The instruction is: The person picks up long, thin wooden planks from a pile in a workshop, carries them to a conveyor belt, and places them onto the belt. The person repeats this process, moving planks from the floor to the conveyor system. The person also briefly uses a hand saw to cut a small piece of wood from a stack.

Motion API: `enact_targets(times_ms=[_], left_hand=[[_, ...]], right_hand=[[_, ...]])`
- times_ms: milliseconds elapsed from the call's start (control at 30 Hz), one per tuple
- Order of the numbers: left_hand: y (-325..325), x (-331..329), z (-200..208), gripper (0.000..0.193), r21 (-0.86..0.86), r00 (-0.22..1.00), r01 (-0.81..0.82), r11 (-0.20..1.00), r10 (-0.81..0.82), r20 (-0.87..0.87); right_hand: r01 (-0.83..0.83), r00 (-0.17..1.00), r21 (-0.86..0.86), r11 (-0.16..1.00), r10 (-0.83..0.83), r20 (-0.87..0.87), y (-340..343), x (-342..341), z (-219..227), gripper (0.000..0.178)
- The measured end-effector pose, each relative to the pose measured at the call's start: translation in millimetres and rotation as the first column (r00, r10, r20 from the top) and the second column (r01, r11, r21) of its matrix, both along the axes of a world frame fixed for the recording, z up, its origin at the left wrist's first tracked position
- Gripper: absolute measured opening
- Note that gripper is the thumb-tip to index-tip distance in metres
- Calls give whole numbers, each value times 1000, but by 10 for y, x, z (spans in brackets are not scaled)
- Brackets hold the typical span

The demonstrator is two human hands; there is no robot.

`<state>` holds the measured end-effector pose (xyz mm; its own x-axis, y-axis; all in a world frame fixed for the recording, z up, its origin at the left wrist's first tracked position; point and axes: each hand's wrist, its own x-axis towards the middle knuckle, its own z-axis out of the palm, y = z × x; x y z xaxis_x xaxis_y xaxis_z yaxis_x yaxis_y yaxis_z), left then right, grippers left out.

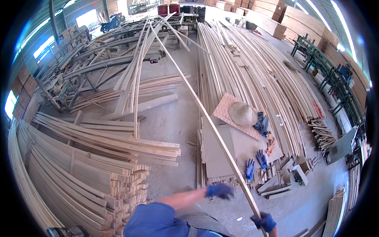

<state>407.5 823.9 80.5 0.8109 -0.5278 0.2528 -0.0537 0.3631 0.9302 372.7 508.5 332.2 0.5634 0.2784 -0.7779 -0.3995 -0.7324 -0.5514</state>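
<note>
A long, thin wooden strip (211,120) slants from the far stack of timber down to the lower right. Its near end is gripped by my right hand (264,222), in a dark blue glove, with the fingers wrapped round the wood. My left hand (220,191), gloved in the same blue, is to the left of the strip and looks apart from it. Motion smears its fingers, so whether they are closed is unclear. Beyond my hands a grey-brown board (219,154) bears a pair of blue gloves (250,169).
Stacked timber (79,177) fills the left side. Rows of long strips (252,83) cover the floor ahead right. A conical straw hat (242,113) rests on a pinkish panel (225,103). Offcuts (276,183) lie near right. Metal frames (94,59) stand far left; green racks (316,63) far right.
</note>
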Motion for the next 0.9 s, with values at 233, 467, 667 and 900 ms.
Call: enact_targets(times_ms=[233, 467, 667, 900], left_hand=[[1173, 710, 1020, 81, -321, 629, -639, 699, 235, -741], [245, 445, 983, 49, 94, 305, -751, 653, 469, -829], [-1430, -28, 933, 19, 67, 406, -729, 681, 510, -758], [-4039, -1319, 1071, 40, -271, 453, -146, 951, -179, -873]], right_hand=[[-84, 971, -274, 958, 140, 192, -2541, -1490, -185, 21], [20, 970, -793, 608, 179, 162, -4950, -2937, -637, 40], [141, 864, -750, 646, 289, 412, -5389, -2985, -608, 52], [110, 628, -358, 927, 214, 748, -3603, -1840, -204, 34]])
